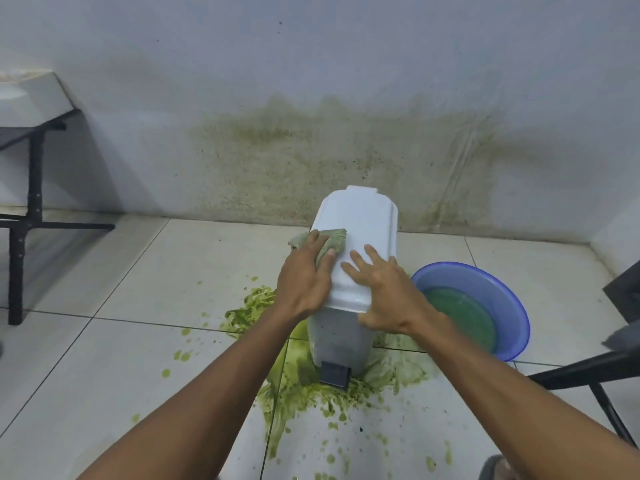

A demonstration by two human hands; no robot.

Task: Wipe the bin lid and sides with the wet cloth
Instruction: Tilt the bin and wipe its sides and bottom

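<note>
A white pedal bin (pixel 337 337) stands on the tiled floor near the wall, its white lid (pixel 363 220) closed and a dark pedal (pixel 334 374) at its front base. My left hand (pixel 304 275) presses a greenish wet cloth (pixel 332 240) onto the lid's left edge. My right hand (pixel 377 289) lies flat with spread fingers on the lid's front right corner, thumb down over the bin's front.
Green slop (pixel 311 393) is spattered on the floor around the bin's base. A blue basin (pixel 498 285) of greenish water sits right of the bin. Dark metal frames stand at left (pixel 24 216) and right (pixel 588 372). The wall (pixel 311 161) behind is stained.
</note>
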